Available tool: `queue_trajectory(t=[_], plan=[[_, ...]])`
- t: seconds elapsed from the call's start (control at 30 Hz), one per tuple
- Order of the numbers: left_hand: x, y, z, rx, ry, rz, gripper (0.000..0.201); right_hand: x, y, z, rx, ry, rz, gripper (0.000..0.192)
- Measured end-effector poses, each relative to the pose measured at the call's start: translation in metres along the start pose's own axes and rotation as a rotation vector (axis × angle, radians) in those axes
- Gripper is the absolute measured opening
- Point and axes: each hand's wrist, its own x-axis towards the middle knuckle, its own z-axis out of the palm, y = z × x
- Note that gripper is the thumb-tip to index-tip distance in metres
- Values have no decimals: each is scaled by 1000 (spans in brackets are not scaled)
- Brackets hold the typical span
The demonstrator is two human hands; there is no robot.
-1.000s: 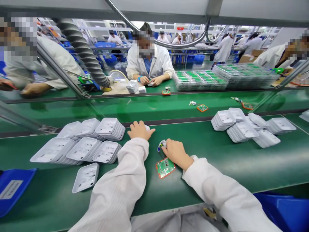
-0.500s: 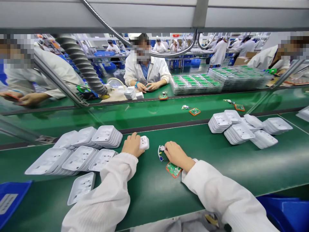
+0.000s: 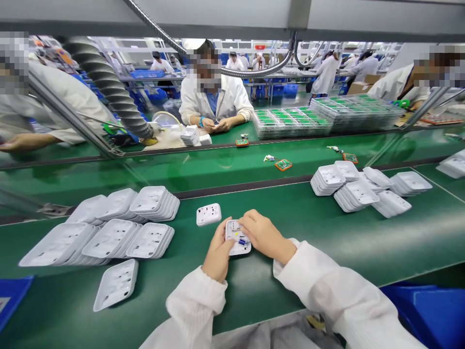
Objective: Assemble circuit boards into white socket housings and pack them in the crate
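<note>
A: Far left first?

B: Blue bin (image 3: pixel 12 300) at the near-left edge, cut off, contents hidden. Right of it one loose white tray (image 3: pixel 116 284) lying flat, hollow side up. Behind that, fanned stacks of the same trays (image 3: pixel 109 225), several piles overlapping and leaning, nothing in them.

A: Centre?

B: A white socket face (image 3: pixel 208 214) lies flat on the tabletop (image 3: pixel 327 252), alone, just beyond the hands. Left hand (image 3: pixel 218 254) has its grip closed round the left edge of a white shell (image 3: pixel 238 237), thumb on the rim. Shell sits open side up, low over the tabletop, between both hands. Inside it are small blue and yellow parts. Right hand (image 3: pixel 267 236) rests on the shell's right side with fingers curled over the top edge; can't tell if that grip pinches anything.

A: Right?

B: More tray stacks (image 3: pixel 359 189), spread piles, well apart from the hands. Blue crate (image 3: pixel 428 310) at the near-right corner, inside hidden.

A: Room?

B: Open green tabletop between the shell and right stacks, and in front toward the near edge. A dark strip (image 3: pixel 254 185) bounds the far side; beyond it a belt (image 3: pixel 218 165) carries small boards (image 3: pixel 283 164). Across it a person's hands (image 3: pixel 216 126) work beside stacked board trays (image 3: pixel 290 121).
</note>
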Motion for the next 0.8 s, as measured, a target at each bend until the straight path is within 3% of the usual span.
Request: queue_trajectory(t=[0.23, 0.4, 0.47, 0.57, 0.7, 0.8], plan=[[0, 4, -5, 66, -72, 12, 51, 0, 1, -1, -48, -78, 9, 13], [17, 3, -3, 155, -7, 16, 35, 6, 5, -2, 44, -44, -26, 10], [23, 2, -1, 147, 1, -6, 33, 20, 24, -9, 27, -9, 16, 11], [29, -2, -1, 113, 18, -7, 32, 54, 75, -25, -194, -14, 259, 20], [31, -9, -3, -3, 44, -58, 33, 101, 149, -40, -427, -15, 582, 45], [32, -11, -7, -81, 30, -130, 36, 123, 182, -39, -507, 17, 719, 60]])
